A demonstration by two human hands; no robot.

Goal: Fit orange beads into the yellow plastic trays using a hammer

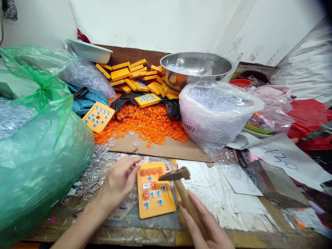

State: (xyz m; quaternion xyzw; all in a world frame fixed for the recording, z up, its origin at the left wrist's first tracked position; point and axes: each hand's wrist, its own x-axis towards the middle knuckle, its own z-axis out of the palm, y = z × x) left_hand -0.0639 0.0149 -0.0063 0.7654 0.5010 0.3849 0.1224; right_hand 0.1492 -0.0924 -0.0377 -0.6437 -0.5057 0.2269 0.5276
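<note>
Panel looks light, stiff, slick, so I pin its left edge with my spread left hand while my right hand grips the hammer.

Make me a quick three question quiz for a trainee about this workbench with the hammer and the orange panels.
1. True or false: the right hand holds the wooden-handled hammer.
2. Which hand touches the flat orange plastic keypad panel? A. left B. right C. neither
3. Fill in: the loose pile of small orange plastic caps lies partly on a sheet of brown ______.

Key:
1. True.
2. A; the left hand rests at the panel's left edge.
3. Cardboard.
</note>
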